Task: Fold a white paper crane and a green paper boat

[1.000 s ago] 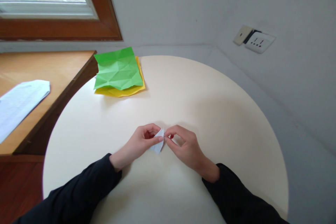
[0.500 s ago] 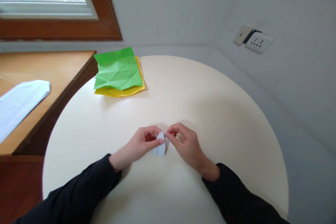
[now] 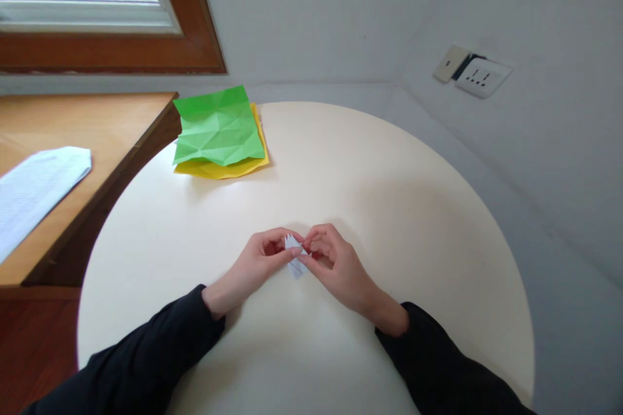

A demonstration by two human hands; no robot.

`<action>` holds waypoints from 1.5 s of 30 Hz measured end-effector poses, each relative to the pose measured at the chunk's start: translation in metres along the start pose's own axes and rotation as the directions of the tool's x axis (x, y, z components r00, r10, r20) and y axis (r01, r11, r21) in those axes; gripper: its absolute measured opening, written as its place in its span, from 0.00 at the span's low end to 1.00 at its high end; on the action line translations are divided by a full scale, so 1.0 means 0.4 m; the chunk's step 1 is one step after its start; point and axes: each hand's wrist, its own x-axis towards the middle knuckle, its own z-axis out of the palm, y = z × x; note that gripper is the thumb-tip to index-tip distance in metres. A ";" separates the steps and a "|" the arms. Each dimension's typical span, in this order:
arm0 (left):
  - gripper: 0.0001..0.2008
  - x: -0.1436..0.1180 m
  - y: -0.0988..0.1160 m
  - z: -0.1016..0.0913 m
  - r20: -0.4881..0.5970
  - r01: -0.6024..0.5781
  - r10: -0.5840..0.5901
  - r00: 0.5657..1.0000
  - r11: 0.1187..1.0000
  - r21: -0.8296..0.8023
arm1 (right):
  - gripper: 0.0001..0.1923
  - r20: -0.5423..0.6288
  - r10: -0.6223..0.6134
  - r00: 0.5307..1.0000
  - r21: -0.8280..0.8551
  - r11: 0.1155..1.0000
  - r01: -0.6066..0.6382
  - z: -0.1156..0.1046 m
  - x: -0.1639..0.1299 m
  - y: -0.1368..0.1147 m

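Folded white paper [image 3: 294,257], small and pointed, held just above the near middle of the round table [image 3: 389,207], pinched between left hand [image 3: 260,264] and right hand [image 3: 331,262]; fingertips should press close beside the crease, keeping layers aligned; green sheet [image 3: 219,125] lies far left

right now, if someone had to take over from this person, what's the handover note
Left hand and right hand: both pinch the small white folded paper between fingertips, just above the round table.
Green creased sheet lies on a yellow sheet at the table's far left edge, untouched.
Done: the white piece is already folded small.
Left: how many folds remain cannot be told.
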 end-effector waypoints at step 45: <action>0.20 -0.012 0.009 -0.001 0.164 -0.138 0.092 0.982 0.945 0.296 | 0.12 0.063 -0.060 0.996 -0.007 0.998 0.061 -0.041 0.008 -0.034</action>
